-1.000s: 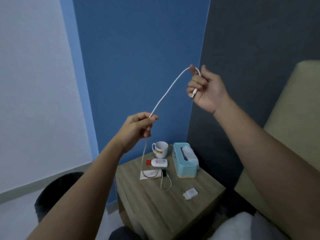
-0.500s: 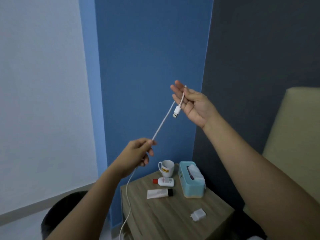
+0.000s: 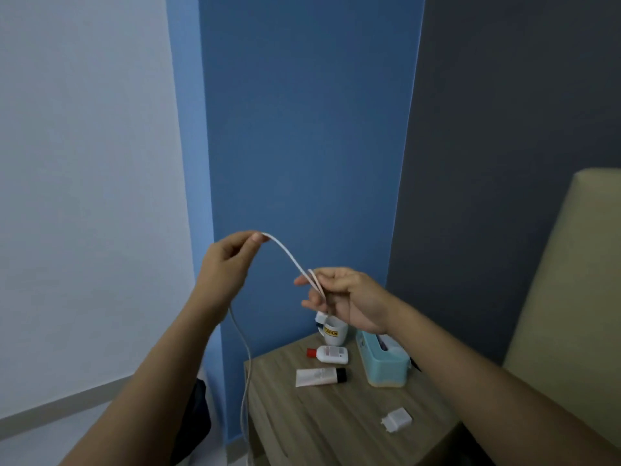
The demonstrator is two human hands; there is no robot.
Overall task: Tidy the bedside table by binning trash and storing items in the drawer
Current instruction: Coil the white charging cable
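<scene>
A white charging cable arcs through the air between both hands, above the wooden bedside table. My left hand pinches the cable at its highest point, and the long free end hangs down past the table's left edge. My right hand holds the plug end, folded into a small loop, with the USB plug dangling just above a white mug. On the table lie a small white bottle with a red cap, a white tube with a black cap and a white charger plug.
A teal tissue box stands at the table's back right, next to the mug. A dark bin sits on the floor left of the table. A beige headboard rises on the right. Blue and grey walls stand behind.
My right hand came down toward the mug and folded the plug end into a loop. My left hand rose and slid along the cable, now higher than the right.
</scene>
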